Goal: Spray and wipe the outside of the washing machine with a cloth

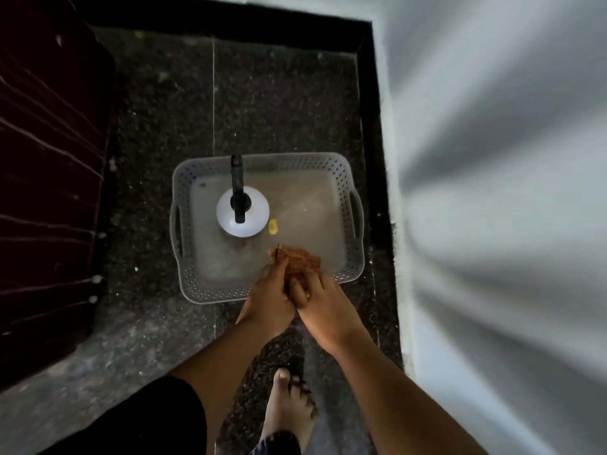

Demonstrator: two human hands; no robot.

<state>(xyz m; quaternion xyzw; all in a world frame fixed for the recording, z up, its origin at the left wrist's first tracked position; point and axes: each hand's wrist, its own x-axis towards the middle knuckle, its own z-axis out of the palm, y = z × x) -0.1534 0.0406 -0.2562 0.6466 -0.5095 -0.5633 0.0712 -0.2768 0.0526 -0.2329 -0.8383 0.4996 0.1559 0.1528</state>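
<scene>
Right under the camera, two bare forearms reach forward over a bare foot (286, 405) planted on the floor, with a black garment (147, 421) at the near left. Filling the whole right side is a pale surface (492, 159), far too blurred to say whether it's the washing machine. The dark speckled floor (164, 126) runs away to a black skirting (230, 18) at the far end, and a dark red fabric (42, 159) banks up the left. In the middle sits a grey perforated basket (184, 178), and standing upright in its left half is the spray bottle (244, 221), white body, black trigger head. Over the basket's near edge the left hand (269, 293) and right hand (320, 302) meet, touching, both gripping the brown cloth (302, 259), which pokes out beyond the fingers. A small yellow scrap (273, 225) lies just right of the bottle
</scene>
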